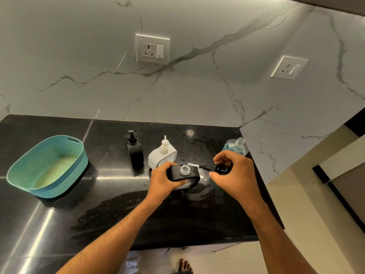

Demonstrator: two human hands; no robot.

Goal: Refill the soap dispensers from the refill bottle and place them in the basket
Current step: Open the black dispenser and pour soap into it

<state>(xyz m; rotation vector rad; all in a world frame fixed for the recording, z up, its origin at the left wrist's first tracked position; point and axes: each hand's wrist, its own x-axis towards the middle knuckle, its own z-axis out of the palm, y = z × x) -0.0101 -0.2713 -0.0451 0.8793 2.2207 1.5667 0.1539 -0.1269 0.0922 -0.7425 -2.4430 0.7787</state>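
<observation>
The black stone counter (59,204) is smooth and very shiny, with bright streaks of light on it. The teal plastic basket (65,180) has walls with a bumpy woven look, and the wall (79,66) behind is smooth white marble with grey veins. The refill bottle (237,147) is see-through plastic, the white soap dispenser (158,161) looks like dull plastic, and the open black dispenser (175,173) has a clear glassy neck.

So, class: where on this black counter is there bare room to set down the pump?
Bare: between the teal woven basket and the black capped dispenser, and the near counter edge. Crowded: around the white dispenser, open black dispenser, blue refill bottle.
</observation>
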